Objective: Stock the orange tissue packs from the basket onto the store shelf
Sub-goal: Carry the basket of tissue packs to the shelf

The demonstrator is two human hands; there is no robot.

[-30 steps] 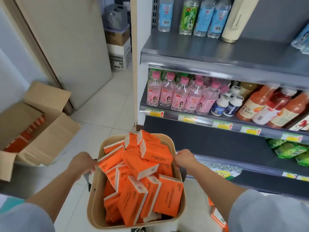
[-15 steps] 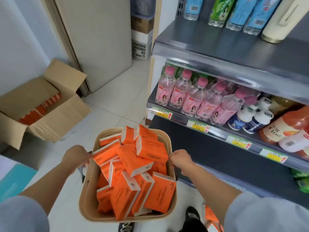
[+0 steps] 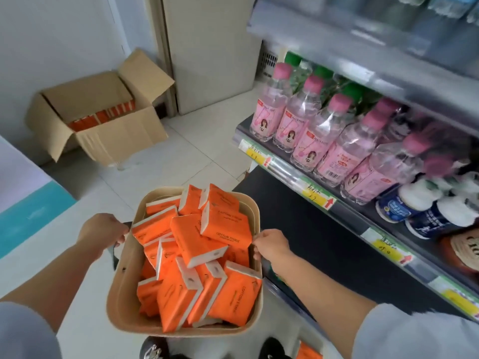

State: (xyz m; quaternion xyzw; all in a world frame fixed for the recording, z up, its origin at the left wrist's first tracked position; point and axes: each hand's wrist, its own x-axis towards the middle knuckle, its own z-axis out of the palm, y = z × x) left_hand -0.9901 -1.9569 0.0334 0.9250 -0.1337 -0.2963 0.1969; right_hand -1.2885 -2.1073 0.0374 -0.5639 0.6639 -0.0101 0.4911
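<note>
Store shelf (image 3: 311, 229): fills the right side. Its dark lower board lies just beside the basket, and yellow price tags (image 3: 317, 196) sit on the rail above it.
Cardboard box (image 3: 114, 136): stands open on the tiled floor by the far left wall, with a row of orange packs inside.
Basket (image 3: 120, 283): tan, held up in front of the person at the shelf's left end, well apart from the box.
Pink-capped bottles (image 3: 311, 130): stand in a row on the board above the dark one, with green caps behind them.
Orange tissue packs (image 3: 199, 239): piled loosely in the basket and heaped above its rim, some flat, some on edge.
Left hand (image 3: 101, 231): fingers curled round the dark handle on the basket's left side, gripping it.
Right hand (image 3: 272, 244): fingers curled over the basket's right rim, gripping it.
</note>
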